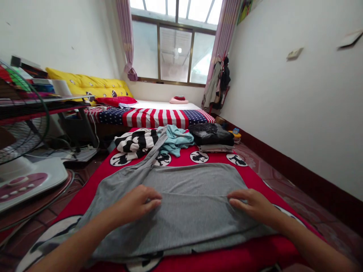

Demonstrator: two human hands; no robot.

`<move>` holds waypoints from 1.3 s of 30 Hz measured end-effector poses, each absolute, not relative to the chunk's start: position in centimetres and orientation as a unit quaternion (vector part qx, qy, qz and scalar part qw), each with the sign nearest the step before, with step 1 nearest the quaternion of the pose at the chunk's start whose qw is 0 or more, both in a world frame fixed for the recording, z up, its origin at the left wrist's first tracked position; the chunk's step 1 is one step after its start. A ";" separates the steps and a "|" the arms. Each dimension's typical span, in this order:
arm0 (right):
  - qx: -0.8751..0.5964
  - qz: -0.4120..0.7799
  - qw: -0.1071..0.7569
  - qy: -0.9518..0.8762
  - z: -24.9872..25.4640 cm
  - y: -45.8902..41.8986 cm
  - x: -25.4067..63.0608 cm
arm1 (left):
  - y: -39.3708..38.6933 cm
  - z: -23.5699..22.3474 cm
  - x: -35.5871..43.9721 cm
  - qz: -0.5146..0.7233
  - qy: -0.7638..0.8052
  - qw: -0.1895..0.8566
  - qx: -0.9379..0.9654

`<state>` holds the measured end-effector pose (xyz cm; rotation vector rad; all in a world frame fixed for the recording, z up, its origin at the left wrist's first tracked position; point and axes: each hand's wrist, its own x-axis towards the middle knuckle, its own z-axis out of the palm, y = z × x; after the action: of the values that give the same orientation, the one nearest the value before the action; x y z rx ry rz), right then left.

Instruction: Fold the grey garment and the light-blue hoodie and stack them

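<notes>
A grey garment (pixel 193 196) lies spread flat on a red mat (pixel 255 177) printed with black-and-white cartoon circles. One grey sleeve or strap runs up from it toward the far clothes. My left hand (pixel 136 206) rests palm-down on the grey fabric at its left-centre, fingers curled and pinching the cloth. My right hand (pixel 251 206) lies flat on the fabric at the right, fingers together and pointing left. Neither hand lifts the garment off the mat.
Beyond the grey garment lie a black-and-white striped garment (pixel 137 141), a teal one (pixel 177 139) and a folded black stack (pixel 212 135). A bed with a flag-pattern sheet (pixel 153 116) stands behind. A fan (pixel 25 158) sits at left; a white wall (pixel 297 94) runs along the right.
</notes>
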<state>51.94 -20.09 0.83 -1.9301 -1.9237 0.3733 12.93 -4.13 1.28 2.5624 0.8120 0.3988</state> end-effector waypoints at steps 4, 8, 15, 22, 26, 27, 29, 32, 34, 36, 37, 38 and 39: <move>-0.682 0.164 0.318 -0.637 -0.5 -13.3 50.7 | 0.9 -1.8 18.9 0.230 0.311 0.228 0.894; -0.645 0.185 0.476 -0.569 -2.1 -7.0 48.1 | 5.0 -3.4 21.8 0.298 0.369 0.184 0.861; -0.679 0.071 0.566 -0.462 -5.9 -1.9 47.3 | 8.3 -5.2 21.8 0.319 0.414 0.171 0.835; -0.768 0.005 0.490 -0.412 -6.7 -1.7 49.1 | 8.7 -4.4 21.8 0.261 0.407 0.168 0.859; -0.799 -0.004 0.421 -0.429 -6.1 -1.3 49.2 | 8.5 -3.9 22.5 0.241 0.391 0.147 0.876; -0.802 -0.002 0.407 -0.436 -6.0 -1.3 49.2 | 8.4 -3.9 22.7 0.245 0.393 0.139 0.876; -0.808 0.000 0.384 -0.447 -5.8 -1.3 49.2 | 8.3 -4.1 23.0 0.255 0.401 0.103 0.874; -0.818 -0.008 0.361 -0.448 -5.9 -1.3 49.1 | 8.3 -4.5 23.3 0.271 0.411 0.026 0.870; -0.826 -0.018 0.350 -0.441 -5.9 -1.3 49.0 | 8.4 -4.7 23.4 0.272 0.417 -0.012 0.867; -0.833 -0.028 0.346 -0.432 -6.0 -1.2 49.1 | 8.5 -4.8 23.5 0.270 0.423 -0.041 0.864; -0.835 -0.033 0.345 -0.426 -6.0 -1.1 49.1 | 8.5 -4.7 23.5 0.267 0.424 -0.055 0.864; -0.838 -0.037 0.345 -0.421 -6.0 -1.0 49.1 | 8.5 -4.7 23.6 0.263 0.423 -0.069 0.865; -0.841 -0.041 0.344 -0.416 -6.0 -0.9 49.1 | 8.4 -4.6 23.6 0.259 0.419 -0.080 0.866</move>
<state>49.09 -0.91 -5.96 -2.1840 -1.0799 -0.1073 23.62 8.42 -4.62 2.8704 1.3886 0.8582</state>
